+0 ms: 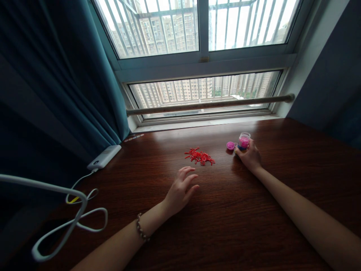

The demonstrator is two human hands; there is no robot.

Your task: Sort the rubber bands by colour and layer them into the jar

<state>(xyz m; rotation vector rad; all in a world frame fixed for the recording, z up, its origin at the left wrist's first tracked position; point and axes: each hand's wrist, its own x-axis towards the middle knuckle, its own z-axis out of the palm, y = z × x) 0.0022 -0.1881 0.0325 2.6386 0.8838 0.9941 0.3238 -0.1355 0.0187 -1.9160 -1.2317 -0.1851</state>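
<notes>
A loose pile of small red pieces, looking like little rubber bands (200,156), lies on the dark wooden table (220,222). Just in front of the pile, my left hand (182,187) hovers or rests with its fingers apart and nothing in them; I cannot tell whether it touches the table. My right hand (250,156) is wrapped round a small clear jar (244,140) with pink contents. The jar stands upright with its top uncovered. Beside it on the left is a round pink lid (230,145), lying on the table.
A white power bank (104,157) with a cable (81,182) sits at the table's left edge by a blue curtain (93,75). A thick white looped cord (56,184) reaches in at the lower left. Behind the table, a rail (208,105) crosses the window.
</notes>
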